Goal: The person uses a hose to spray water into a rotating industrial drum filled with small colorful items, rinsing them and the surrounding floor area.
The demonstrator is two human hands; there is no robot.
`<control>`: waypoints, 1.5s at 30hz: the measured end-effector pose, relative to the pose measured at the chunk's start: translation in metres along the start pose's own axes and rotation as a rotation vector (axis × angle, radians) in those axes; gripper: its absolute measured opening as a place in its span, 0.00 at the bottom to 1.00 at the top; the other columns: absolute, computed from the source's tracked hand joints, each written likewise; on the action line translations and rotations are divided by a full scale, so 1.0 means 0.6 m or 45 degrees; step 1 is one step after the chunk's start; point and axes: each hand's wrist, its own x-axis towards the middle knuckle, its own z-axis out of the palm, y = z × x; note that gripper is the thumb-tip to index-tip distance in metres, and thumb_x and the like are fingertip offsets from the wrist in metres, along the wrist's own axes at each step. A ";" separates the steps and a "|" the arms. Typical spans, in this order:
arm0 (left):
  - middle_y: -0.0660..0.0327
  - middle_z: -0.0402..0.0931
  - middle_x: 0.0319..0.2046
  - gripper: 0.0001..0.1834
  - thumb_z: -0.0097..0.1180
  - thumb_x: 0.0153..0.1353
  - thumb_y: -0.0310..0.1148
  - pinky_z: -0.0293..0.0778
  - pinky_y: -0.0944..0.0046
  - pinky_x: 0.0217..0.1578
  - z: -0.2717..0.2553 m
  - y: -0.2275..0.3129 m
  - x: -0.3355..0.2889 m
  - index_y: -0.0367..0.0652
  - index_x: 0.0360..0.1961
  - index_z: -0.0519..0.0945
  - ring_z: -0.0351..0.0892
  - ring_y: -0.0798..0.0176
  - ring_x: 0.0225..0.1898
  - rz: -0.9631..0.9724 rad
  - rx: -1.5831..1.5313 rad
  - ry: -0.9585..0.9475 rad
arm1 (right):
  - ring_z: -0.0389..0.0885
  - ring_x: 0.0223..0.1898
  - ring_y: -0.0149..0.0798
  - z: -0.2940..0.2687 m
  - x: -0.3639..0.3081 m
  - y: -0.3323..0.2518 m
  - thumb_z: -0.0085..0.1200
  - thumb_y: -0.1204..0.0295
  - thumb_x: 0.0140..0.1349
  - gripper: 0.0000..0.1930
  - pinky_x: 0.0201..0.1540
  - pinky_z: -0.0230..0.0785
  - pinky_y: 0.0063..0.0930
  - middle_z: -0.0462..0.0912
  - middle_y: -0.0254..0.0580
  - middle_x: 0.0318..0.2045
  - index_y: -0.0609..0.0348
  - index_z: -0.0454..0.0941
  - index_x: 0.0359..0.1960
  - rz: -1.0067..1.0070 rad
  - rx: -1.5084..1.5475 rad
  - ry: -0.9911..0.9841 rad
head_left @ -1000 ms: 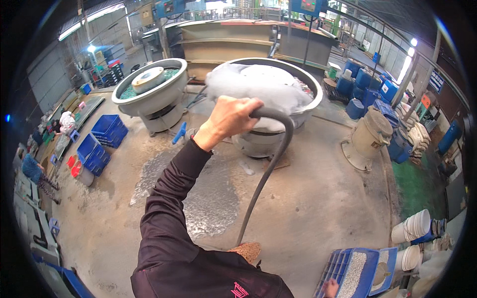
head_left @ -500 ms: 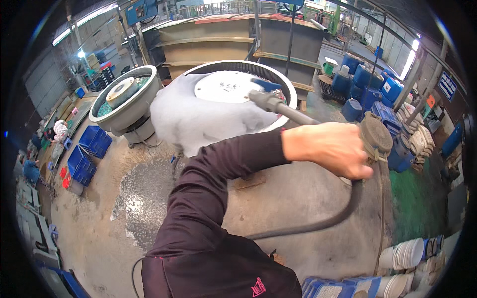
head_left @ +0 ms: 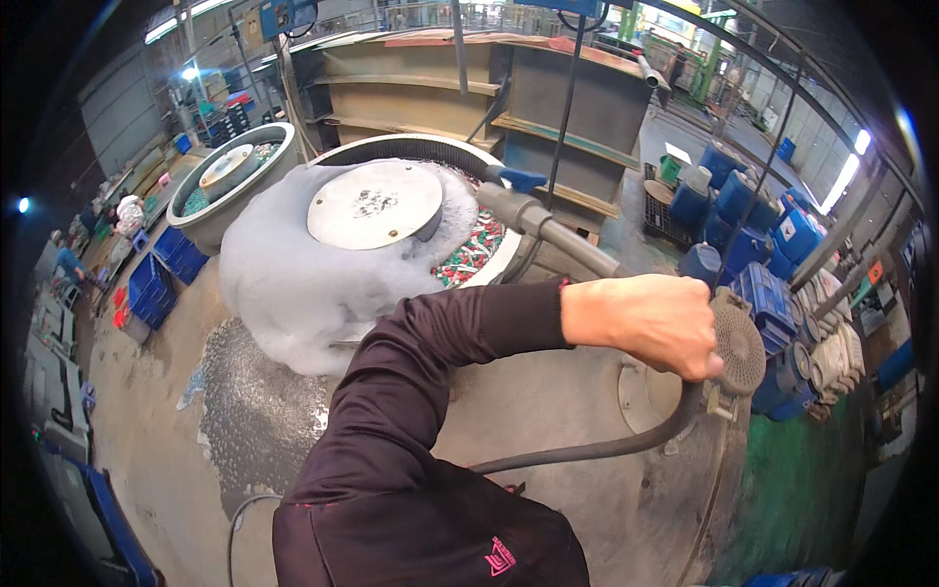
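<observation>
My left hand is closed, with the back of the hand up. A dark hose comes out below its fingers and loops to the left. A grey pipe with a blue lever handle runs from behind my wrist to the rim of a large round tub. White foam spills over the tub's near left side. A pale round centre cover rises out of the foam. Small red, green and white pieces show in the tub's right part. My right hand is not in view.
A second round tub stands at the left, near blue crates. A wet foamy patch lies on the floor. Beyond my hand are a round grille cover, blue drums and pale sacks.
The view has shifted, with the big tub now further left. The foam has drawn away from the tub's right side, and the coloured pieces show there. My left hand stays closed on the hose.
</observation>
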 end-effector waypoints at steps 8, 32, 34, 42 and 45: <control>0.64 0.66 0.11 0.07 0.51 0.44 0.33 0.67 0.62 0.15 0.263 -0.155 -0.017 0.43 0.21 0.68 0.75 0.60 0.16 -0.291 -0.084 -0.326 | 0.70 0.48 0.34 0.516 0.063 -0.712 0.44 0.53 0.58 0.24 0.52 0.57 0.29 0.75 0.39 0.41 0.64 0.70 0.42 -0.792 -0.242 -1.409; 0.44 0.71 0.35 0.24 0.46 0.57 0.46 0.67 0.50 0.40 0.677 -0.538 -0.341 0.28 0.32 0.75 0.69 0.45 0.42 -2.601 0.392 -1.080 | 0.64 0.15 0.18 1.219 0.501 -0.991 0.54 0.70 0.55 0.07 0.16 0.55 0.15 0.70 0.29 0.15 0.60 0.72 0.28 -0.227 -1.174 -2.568; 0.43 0.71 0.33 0.21 0.47 0.57 0.41 0.67 0.50 0.42 0.704 -0.524 -0.333 0.29 0.25 0.78 0.69 0.46 0.42 -2.793 0.347 -1.170 | 0.75 0.23 0.28 1.246 0.509 -0.994 0.55 0.69 0.54 0.10 0.28 0.68 0.24 0.77 0.37 0.20 0.65 0.74 0.31 -0.453 -1.273 -2.601; 0.43 0.64 0.48 0.26 0.53 0.53 0.40 0.65 0.52 0.47 0.694 -0.567 -0.337 0.35 0.50 0.67 0.64 0.45 0.52 -2.594 1.356 -1.269 | 0.80 0.32 0.48 1.349 0.548 -1.019 0.55 0.68 0.53 0.14 0.34 0.70 0.33 0.78 0.56 0.26 0.66 0.73 0.38 -0.635 -1.216 -2.949; 0.44 0.72 0.40 0.22 0.51 0.55 0.43 0.71 0.54 0.38 0.653 -0.550 -0.389 0.35 0.42 0.72 0.72 0.46 0.44 -3.166 0.979 -1.498 | 0.78 0.27 0.54 1.372 0.533 -1.037 0.55 0.70 0.52 0.13 0.26 0.69 0.37 0.75 0.58 0.20 0.65 0.72 0.35 -0.994 -1.192 -3.046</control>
